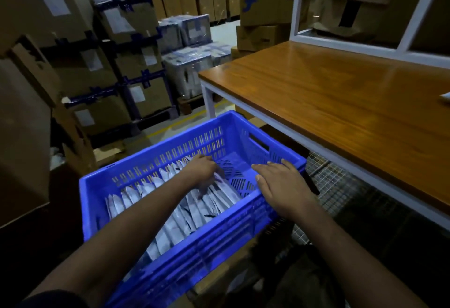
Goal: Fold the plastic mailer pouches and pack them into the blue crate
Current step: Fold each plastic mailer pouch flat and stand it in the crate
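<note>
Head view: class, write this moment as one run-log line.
stage: packing | left hand: pressing folded pouches in blue crate | right hand: open, above near rim | crate's right end: bare

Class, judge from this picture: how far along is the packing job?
Done: a row of folded mailer pouches stands in the blue crate. In hand: the left hand presses the row's end; the right hand hovers open. Left: the crate's far-right floor is bare.
</note>
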A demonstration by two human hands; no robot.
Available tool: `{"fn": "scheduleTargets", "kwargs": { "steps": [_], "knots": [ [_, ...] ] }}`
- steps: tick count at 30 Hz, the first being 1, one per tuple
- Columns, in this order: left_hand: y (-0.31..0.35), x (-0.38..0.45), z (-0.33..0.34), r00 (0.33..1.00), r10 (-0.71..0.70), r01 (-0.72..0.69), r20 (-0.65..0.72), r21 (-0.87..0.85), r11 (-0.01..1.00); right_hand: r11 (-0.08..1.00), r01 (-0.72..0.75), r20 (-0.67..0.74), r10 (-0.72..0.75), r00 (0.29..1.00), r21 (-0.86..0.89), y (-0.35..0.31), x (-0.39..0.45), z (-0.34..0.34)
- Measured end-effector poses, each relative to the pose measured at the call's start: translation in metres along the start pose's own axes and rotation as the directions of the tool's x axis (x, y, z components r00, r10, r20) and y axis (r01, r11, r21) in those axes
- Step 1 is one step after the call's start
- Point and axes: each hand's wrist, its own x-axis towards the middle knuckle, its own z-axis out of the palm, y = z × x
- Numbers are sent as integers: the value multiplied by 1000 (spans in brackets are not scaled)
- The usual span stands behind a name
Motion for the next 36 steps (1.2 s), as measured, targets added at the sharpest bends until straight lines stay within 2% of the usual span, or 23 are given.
{"fn": "scheduleTargets", "kwargs": {
  "steps": [3,5,9,17,18,22,27,32,36],
  "knots": [
    [30,12,-9,998,-34,36,45,-29,999,1000,-11,-15,11,1000,-1,-1,0,1],
    [50,20,-9,987,-73,72,146,13,997,1000,-12,-19,12,1000,5,0,-1,3],
    [59,27,4,892,-222,203,395,90,975,1000,-19,-42,19,999,10,0,-2,3],
    [36,27,-1,759,-337,266,558,206,942,999,-24,-38,25,999,33,-3,-3,0],
    [38,26,-4,755,-356,288,551,209,934,999,-22,-40,23,999,32,-3,-4,0],
    [47,22,-18,833,-390,303,392,266,915,999,-25,-45,27,999,33,-3,-5,1],
    [49,19,-5,819,-425,359,385,233,904,999,-33,-25,33,999,11,-4,-4,0],
    [47,19,1,868,-364,316,338,190,930,1000,-19,12,19,1000,-24,-5,-3,-5],
    [50,13,-6,873,-347,312,343,156,937,1000,7,68,-7,998,-6,-6,-5,-19]
  ]
}}
